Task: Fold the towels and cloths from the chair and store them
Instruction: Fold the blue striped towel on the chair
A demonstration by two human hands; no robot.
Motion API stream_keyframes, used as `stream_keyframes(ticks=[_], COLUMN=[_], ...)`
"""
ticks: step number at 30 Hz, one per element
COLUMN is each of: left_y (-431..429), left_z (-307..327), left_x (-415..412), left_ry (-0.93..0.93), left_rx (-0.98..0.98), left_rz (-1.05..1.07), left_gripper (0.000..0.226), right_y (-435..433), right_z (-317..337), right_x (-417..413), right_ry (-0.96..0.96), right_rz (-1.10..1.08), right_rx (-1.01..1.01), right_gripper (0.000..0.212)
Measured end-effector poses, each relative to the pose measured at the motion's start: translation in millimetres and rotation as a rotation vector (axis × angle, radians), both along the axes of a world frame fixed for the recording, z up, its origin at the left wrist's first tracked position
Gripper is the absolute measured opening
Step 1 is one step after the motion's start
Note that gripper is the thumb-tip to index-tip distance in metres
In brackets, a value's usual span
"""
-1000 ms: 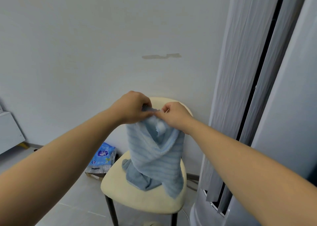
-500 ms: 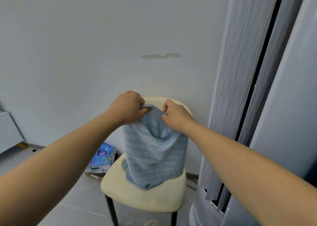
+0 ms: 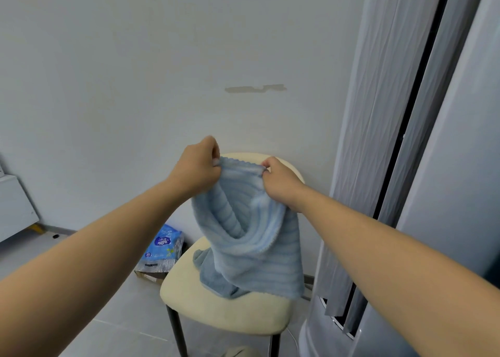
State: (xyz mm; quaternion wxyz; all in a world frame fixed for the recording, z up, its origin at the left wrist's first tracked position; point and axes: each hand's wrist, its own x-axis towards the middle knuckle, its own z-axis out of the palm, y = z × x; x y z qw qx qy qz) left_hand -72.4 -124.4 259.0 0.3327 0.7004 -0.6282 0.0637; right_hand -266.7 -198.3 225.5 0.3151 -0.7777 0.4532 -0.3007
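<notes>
Tissue pack [image 3: 163, 244] L of chair [image 3: 216, 309], grey tower [image 3: 384, 140] close R.

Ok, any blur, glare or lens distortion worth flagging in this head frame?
Head view: soft, even light, no glare; wide-angle lens leans the tall grey unit at right and stretches the forearms; left hand, right hand and the striped towel they pinch look only slightly soft.

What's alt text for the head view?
A left hand and right hand pinch the top edge of a light blue striped towel, holding it up over a cream chair. Its lower end drapes onto a darker blue cloth on the seat; a blue packet sits on the floor beside the chair.
</notes>
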Motion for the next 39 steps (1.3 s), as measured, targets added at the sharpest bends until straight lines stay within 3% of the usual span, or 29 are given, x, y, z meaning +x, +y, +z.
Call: stream_keyframes(ticks=[3,6,8,11,14,18,21,24,28,30,32,34,36,39], left_y=[3.4,0.0,1.0,-1.1,-2.3,2.6,2.5,2.3,1.7,1.2,0.1,-0.6,-1.1,-0.7], left_z=[-0.7,-2.8,-3.2,-10.4,-15.6,-11.2,-8.6,-8.9,-9.2,-10.6,-11.9,-14.0,-15.3,-14.7], left_x=[-8.2,-16.0,-17.2,-16.2,-19.1,-18.5,-16.8,-22.1,-26.1,-28.6,-28.8,-27.6,-24.1,-23.2], left_ry=[0.251,0.341,0.243,-0.076,-0.146,0.057,0.092,0.140,0.216,0.132,0.187,0.274,0.248,0.181], left_rx=[0.119,0.150,0.218,0.323,0.263,0.206,0.211,0.215,0.248,0.269,0.226,0.155,0.132,0.188], left_rz=[-0.175,-0.216,-0.219,-0.196,-0.147,-0.109,-0.082,-0.077,-0.106,-0.069,-0.056,-0.080,-0.098,-0.151], left_gripper=[0.052,0.047,0.023,0.021,0.013,0.030,0.025,0.032,0.047,0.045,0.041,0.027,0.004,0.037], right_y=[2.4,2.7,1.1,1.5,1.3,-3.3,-7.0,-7.3,-2.5,-0.3,1.4,-0.5,-2.1,-0.9], right_z=[1.0,1.0,0.2,0.4,-0.4,-6.0,-4.5,0.0,2.9,2.1,1.3,0.5,0.9,4.2], right_x=[0.1,-2.5,-3.8,-2.8,-3.0,-13.6,-16.7,-15.3,-13.5,-14.1,-15.1,-16.2,-17.4,-17.9], right_ry=[0.052,0.210,0.310,0.442,0.520,0.474,0.378,0.336,0.289,0.299,0.326,0.367,0.385,0.314], right_rz=[0.057,0.097,0.108,0.132,0.141,0.067,0.028,0.003,0.003,0.033,0.055,0.063,0.035,-0.006], right_rx=[-0.083,-0.220,-0.241,-0.266,-0.275,-0.237,-0.223,-0.234,-0.219,-0.234,-0.238,-0.239,-0.231,-0.220], right_gripper=[0.022,0.024,0.027,0.037,0.028,0.002,0.010,0.032,0.035,0.024,0.005,0.008,0.024,0.032])
